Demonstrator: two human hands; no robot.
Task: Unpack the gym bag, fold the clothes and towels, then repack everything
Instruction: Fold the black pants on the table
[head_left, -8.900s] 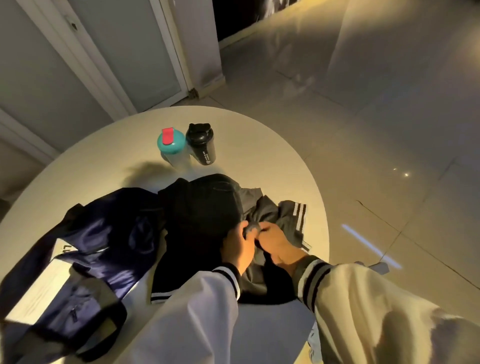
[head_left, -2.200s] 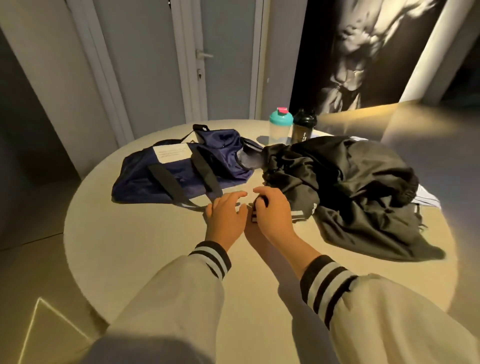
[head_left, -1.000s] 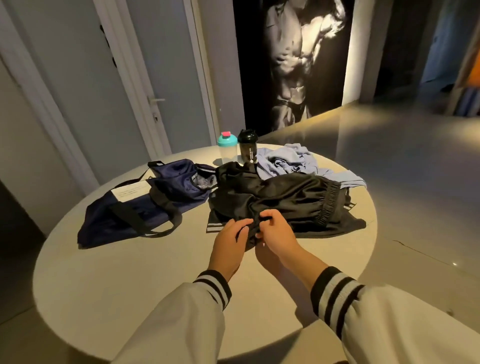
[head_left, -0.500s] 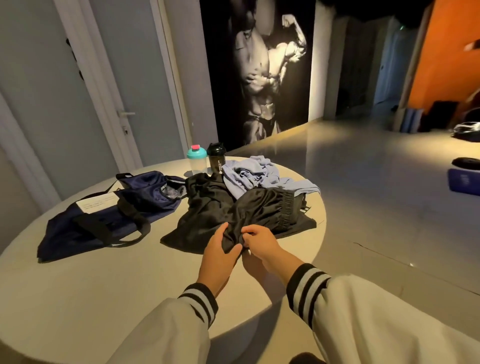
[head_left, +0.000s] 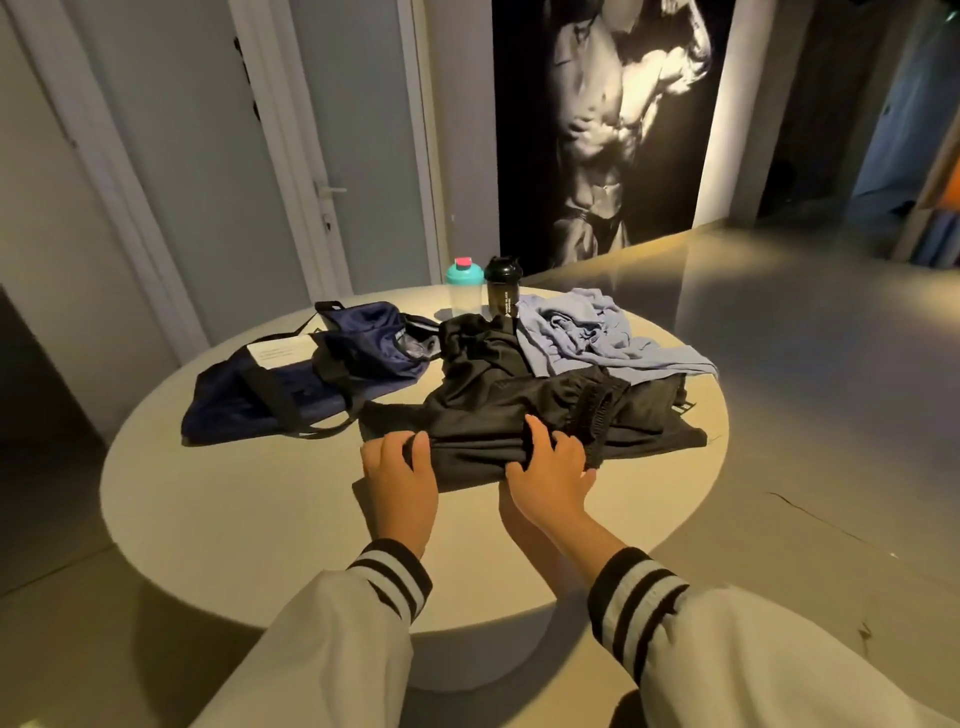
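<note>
Your round table (head_left: 249, 519) carries the bag (head_left: 291, 387), slack at the left, just beside the shorts (head_left: 519, 410) spread mid-table. A blue top (head_left: 582, 338) lies crumpled over their far side. Your left hand (head_left: 400, 478) and right hand (head_left: 550, 475) each grasp the shorts' near edge. A teal shaker (head_left: 461, 291) and a black shaker (head_left: 503, 288) stand upright behind
</note>
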